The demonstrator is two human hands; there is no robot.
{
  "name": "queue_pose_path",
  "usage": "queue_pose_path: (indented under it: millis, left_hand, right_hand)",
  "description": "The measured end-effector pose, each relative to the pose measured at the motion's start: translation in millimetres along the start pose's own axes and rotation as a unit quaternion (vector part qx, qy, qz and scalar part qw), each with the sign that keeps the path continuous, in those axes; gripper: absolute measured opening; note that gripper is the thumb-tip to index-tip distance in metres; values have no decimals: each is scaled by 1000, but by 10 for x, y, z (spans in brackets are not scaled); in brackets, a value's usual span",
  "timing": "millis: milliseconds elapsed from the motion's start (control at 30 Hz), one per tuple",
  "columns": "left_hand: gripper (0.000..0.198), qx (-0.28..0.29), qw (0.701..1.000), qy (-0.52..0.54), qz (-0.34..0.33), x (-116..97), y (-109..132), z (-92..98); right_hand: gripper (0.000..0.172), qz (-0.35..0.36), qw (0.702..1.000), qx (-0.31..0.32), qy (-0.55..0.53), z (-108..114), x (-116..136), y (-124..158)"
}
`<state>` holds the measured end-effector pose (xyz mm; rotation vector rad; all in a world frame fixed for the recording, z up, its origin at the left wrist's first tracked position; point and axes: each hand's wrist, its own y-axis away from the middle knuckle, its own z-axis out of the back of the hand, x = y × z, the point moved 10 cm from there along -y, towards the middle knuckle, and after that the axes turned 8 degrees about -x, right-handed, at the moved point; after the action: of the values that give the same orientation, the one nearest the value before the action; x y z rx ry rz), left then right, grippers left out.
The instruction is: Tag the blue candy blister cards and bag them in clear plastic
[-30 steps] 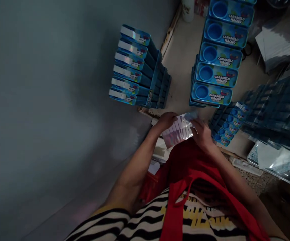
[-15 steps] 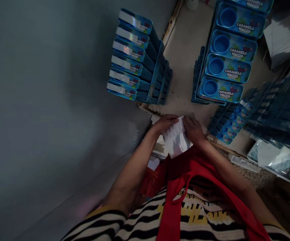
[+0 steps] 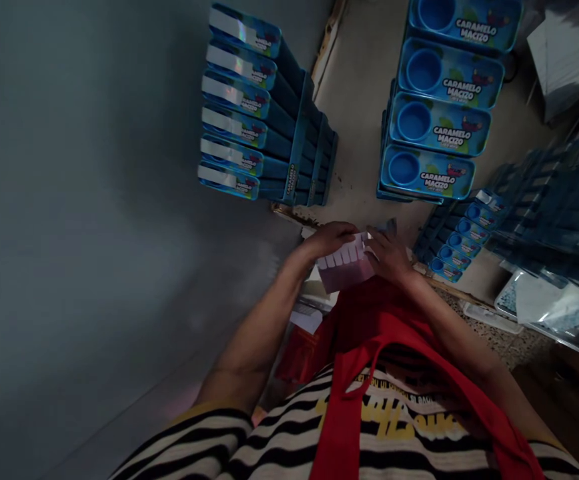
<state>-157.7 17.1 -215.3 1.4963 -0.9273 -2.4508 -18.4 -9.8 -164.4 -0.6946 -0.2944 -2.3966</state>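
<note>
- Sheet of white label strips (image 3: 343, 272), shiny in places, is spread between the person's two hands, just in front of the worktop's near edge and over the apron.
- Left hand (image 3: 333, 239) is clamped on the sheet's upper left part, fingers lying across its top edge.
- Right hand (image 3: 390, 258) is closed on the sheet's upper right part, fingers bent and bunched near the strips; exactly which strip they touch, I can't make out from here.
- Both hands are near each other, with a stretch of the sheet between them.
- Worktop (image 3: 357, 143), pale and a bit marked, runs away beyond the hands.
- Left stack of blue CARAMELO MACIZO boxes (image 3: 255, 100) stands close to the grey wall (image 3: 79, 200); six faces show, each with a white strip across one end.
- Right stack of blue CARAMELO MACIZO boxes (image 3: 442, 123) shows round blue wells instead of strips.
- Smaller-looking stack of similar blue boxes (image 3: 457, 248) sits past the right hand.
- Clear tray (image 3: 559, 339) farther right holds bluish-white bits, with white paper (image 3: 539, 300) on top.
- Red apron (image 3: 342, 417) covers a black-and-cream striped shirt (image 3: 409, 460) with yellow lettering.
</note>
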Motion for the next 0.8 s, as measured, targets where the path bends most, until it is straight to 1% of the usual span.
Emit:
queue_pose_path:
  millis: [67, 167, 267, 333, 433, 500, 533, 567, 600, 667, 700, 733, 767, 800]
  left_hand:
    - [27, 7, 1000, 19, 20, 36, 16, -28]
    - [29, 27, 995, 75, 66, 126, 66, -80]
    - [33, 30, 987, 127, 96, 198, 113, -77]
    - [35, 36, 985, 135, 101, 240, 119, -67]
    - [33, 35, 990, 96, 92, 303, 48, -24]
    - [27, 7, 996, 37, 78, 322, -57, 46]
    - [24, -14, 997, 0, 71, 315, -113, 85]
    - [21, -48, 996, -41, 65, 294, -161, 137]
    - [20, -91, 991, -81, 58, 252, -190, 193]
    - [25, -186, 971, -145, 44, 97, -151, 267]
    - [29, -233, 960, -151, 34, -7, -78, 270]
    - [30, -273, 953, -131, 27, -109, 22, 244]
    - [31, -297, 951, -81, 26, -189, 131, 176]
    - [33, -299, 954, 0, 37, -238, 228, 61]
  right_hand:
    - [28, 13, 1000, -3, 0, -34, 20, 1]
    - [31, 20, 1000, -16, -11, -31, 27, 56]
    - [28, 7, 999, -23, -35, 6, -1, 126]
    - [24, -8, 998, -24, -52, 45, -10, 159]
    - [20, -60, 994, -40, -81, 173, -14, 196]
    - [21, -142, 980, -74, -121, 338, -66, 252]
    - [22, -197, 964, -92, -153, 430, -112, 306]
    - [22, -256, 941, -107, -193, 515, -161, 379]
    - [22, -313, 912, -117, -238, 591, -205, 466]
    - [24, -410, 839, -124, -336, 710, -254, 647]
    - [27, -445, 799, -125, -384, 761, -258, 728]
    - [31, -474, 759, -128, -428, 813, -257, 801]
    - [35, -496, 719, -134, -467, 869, -256, 865]
    - [38, -513, 684, -141, -500, 922, -253, 919]
